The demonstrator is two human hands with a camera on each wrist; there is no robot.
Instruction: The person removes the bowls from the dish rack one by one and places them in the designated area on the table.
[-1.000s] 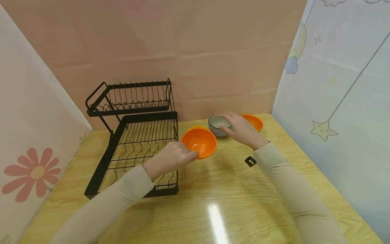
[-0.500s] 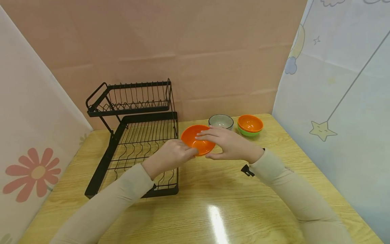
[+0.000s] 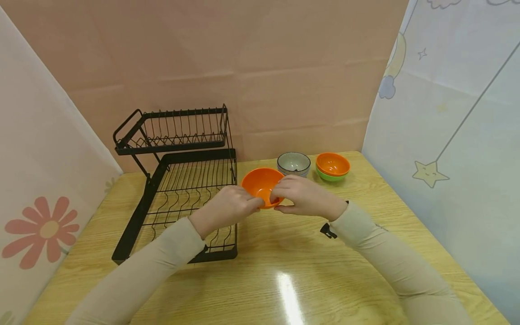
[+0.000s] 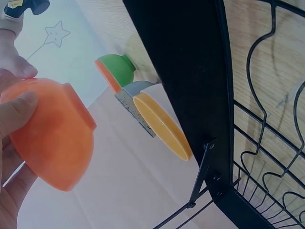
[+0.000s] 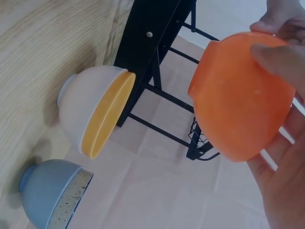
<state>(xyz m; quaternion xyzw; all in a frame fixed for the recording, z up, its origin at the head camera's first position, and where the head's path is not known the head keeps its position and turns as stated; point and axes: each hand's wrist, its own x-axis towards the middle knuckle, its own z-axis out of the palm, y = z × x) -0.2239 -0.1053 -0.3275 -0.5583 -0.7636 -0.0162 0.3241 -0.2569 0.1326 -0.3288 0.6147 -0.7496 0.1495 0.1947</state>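
An orange bowl (image 3: 257, 180) is held up above the table, tilted so its inside shows in the head view. My left hand (image 3: 227, 208) pinches its near left rim, with the thumb inside. My right hand (image 3: 306, 197) grips the right rim, fingers dipping inside and thumb beneath. In the right wrist view the bowl's smooth underside and foot ring (image 5: 202, 69) show. Behind it stands a bowl with a yellow inside (image 5: 107, 117), hidden in the head view.
Left stands a black two-tier dish rack (image 3: 221, 253). At the back of the wooden table (image 3: 345, 271) are a grey bowl with a dark rim (image 3: 293, 161), stacked with a bluish one, and an orange bowl (image 3: 333, 163) in a green bowl (image 3: 331, 177).
My right hand has moved from above the grey bowl down and left to the held orange bowl, and its fingers have closed on the rim. The left hand keeps its hold.
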